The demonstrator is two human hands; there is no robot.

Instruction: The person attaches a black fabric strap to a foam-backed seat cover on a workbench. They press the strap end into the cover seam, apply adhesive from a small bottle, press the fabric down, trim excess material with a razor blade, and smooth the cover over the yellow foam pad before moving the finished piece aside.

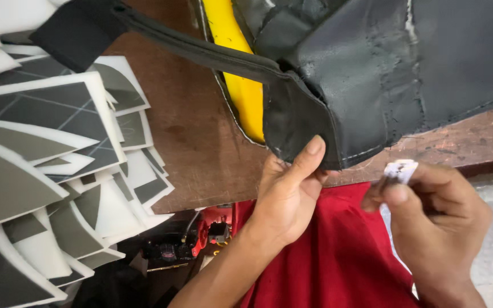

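Left hand (289, 197) pinching corner of black leather panel (383, 74) overhanging wooden table (201, 142); right hand (437, 219) gripping small white blade (400, 170) just beside; slip risks cutting seam or thumb.

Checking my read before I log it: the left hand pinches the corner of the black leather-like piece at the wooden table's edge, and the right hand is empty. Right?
Not quite. The head view shows the right hand holding a small white blade-like tool. The left hand does pinch the corner of the black leather-like piece at the wooden table edge.
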